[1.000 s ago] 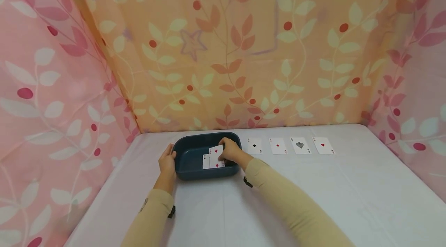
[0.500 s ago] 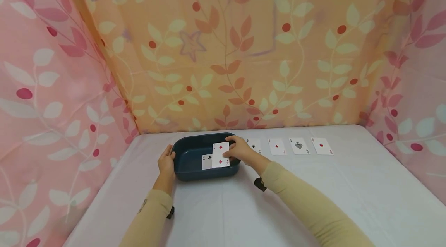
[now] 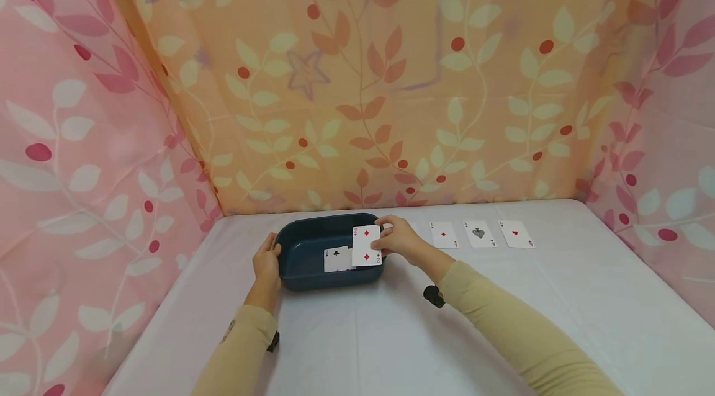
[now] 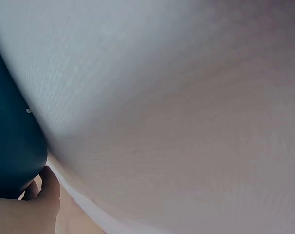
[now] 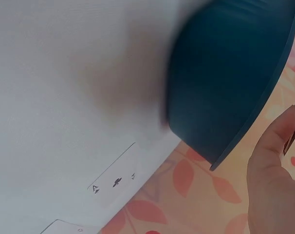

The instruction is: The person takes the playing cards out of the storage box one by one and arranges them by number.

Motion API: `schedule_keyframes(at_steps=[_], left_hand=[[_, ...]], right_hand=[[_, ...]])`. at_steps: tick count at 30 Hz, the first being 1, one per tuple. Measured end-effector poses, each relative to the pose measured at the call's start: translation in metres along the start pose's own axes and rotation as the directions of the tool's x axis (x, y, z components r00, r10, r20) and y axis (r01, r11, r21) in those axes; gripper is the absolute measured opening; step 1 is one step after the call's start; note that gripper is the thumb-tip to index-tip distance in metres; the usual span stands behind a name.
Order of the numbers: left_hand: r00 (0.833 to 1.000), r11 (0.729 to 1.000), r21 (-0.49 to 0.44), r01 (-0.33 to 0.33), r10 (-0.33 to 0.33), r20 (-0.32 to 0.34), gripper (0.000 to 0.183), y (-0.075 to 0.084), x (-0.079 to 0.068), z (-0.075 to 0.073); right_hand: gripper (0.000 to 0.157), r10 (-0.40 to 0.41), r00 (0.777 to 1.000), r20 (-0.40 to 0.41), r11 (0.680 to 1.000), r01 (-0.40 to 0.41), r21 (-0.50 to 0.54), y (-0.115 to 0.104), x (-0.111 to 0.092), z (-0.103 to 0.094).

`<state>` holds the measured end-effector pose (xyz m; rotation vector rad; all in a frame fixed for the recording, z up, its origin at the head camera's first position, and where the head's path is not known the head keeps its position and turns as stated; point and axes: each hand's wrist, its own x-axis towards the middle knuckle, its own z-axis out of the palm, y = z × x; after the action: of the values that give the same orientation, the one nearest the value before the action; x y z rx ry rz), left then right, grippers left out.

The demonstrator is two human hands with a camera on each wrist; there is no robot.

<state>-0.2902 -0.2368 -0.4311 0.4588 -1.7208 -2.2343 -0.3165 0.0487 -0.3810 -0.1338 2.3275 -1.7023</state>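
Note:
A dark blue basin stands on the white-covered table. My left hand holds its left end, with fingertips against the outer wall in the left wrist view. Thumb and fingers of my right hand pinch a two of diamonds playing card, face showing, over the basin's right end. Beneath and left of it, inside the basin, lies a club card, partly covered. In the right wrist view, my right hand is beside the rim, with the card's edge just visible.
To the right lie an ace of diamonds, a spade ace and an ace of hearts in a row. The ace of clubs shows in the right wrist view; my right hand hides it from the head. Patterned cloth walls the table.
My right hand has lifted the two of diamonds from inside the basin and moved it right, toward the rim. More of the club card shows. My left hand stays at the basin's end.

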Motion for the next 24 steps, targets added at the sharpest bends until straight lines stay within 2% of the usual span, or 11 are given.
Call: schedule_keyframes(at_steps=[10, 16, 24], left_hand=[[1.000, 1.000, -0.019, 0.000, 0.001, 0.012, 0.051, 0.000, -0.002, 0.001], [1.000, 1.000, -0.016, 0.003, -0.003, 0.006, 0.050, 0.000, -0.003, 0.001], [1.000, 1.000, -0.014, -0.001, 0.001, 0.005, 0.050, 0.001, -0.002, 0.001]], right_hand=[[0.055, -0.010, 0.999, 0.034, 0.999, 0.009, 0.048, 0.005, -0.005, -0.015], [0.056, -0.015, 1.000, 0.021, 0.999, 0.014, 0.043, 0.008, -0.006, -0.023], [0.058, 0.022, 1.000, 0.007, 0.999, -0.022, 0.030, 0.014, -0.008, -0.035]])
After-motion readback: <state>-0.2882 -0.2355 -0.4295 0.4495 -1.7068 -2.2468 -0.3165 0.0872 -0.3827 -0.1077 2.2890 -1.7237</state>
